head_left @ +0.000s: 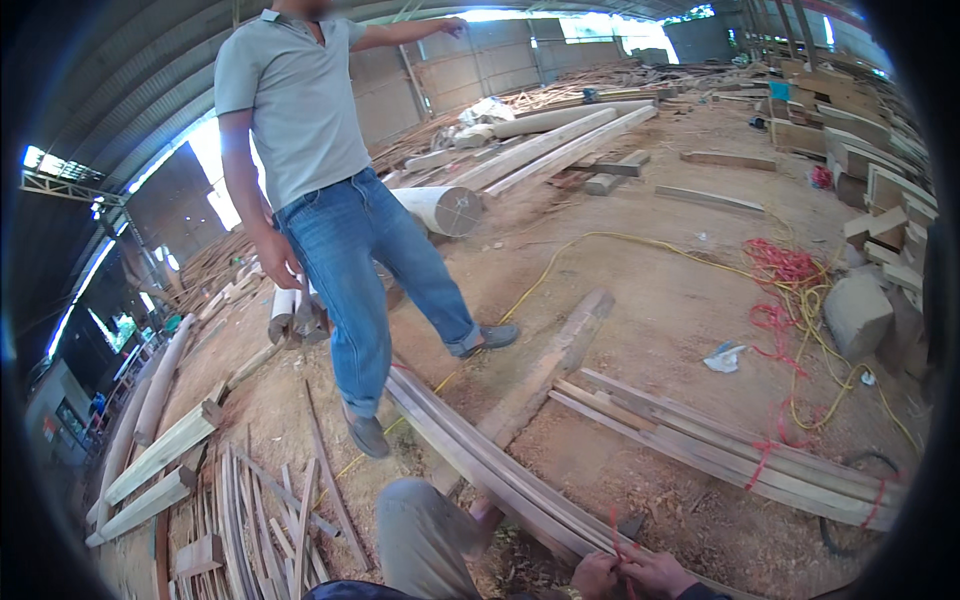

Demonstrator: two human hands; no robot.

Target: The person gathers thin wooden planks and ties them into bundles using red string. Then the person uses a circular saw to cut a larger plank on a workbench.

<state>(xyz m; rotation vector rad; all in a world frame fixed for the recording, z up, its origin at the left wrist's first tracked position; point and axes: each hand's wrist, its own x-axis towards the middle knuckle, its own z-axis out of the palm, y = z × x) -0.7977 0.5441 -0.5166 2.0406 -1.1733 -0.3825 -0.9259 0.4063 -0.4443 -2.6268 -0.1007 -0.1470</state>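
Observation:
A bundle of long, pale wooden strips (475, 450) runs from beside the other person's feet down to my hands at the lower edge. Thin red twine (617, 535) stands up from the bundle where my hands meet. My left hand (596, 577) is closed, its fingers pinching the twine on top of the strips. Close against it, my right hand (657, 575) is also closed on the twine, knuckles up. The twine's path under the strips is hidden. My bent knee (425, 530) is left of the bundle.
A person in a grey shirt and jeans (335, 240) stands ahead left, one arm stretched out. Another tied strip bundle (720, 455) lies right, near a yellow cable (560, 255) and tangled red twine (780, 265). Loose strips (265, 520) lie left; a thick log (445, 210) lies behind the person.

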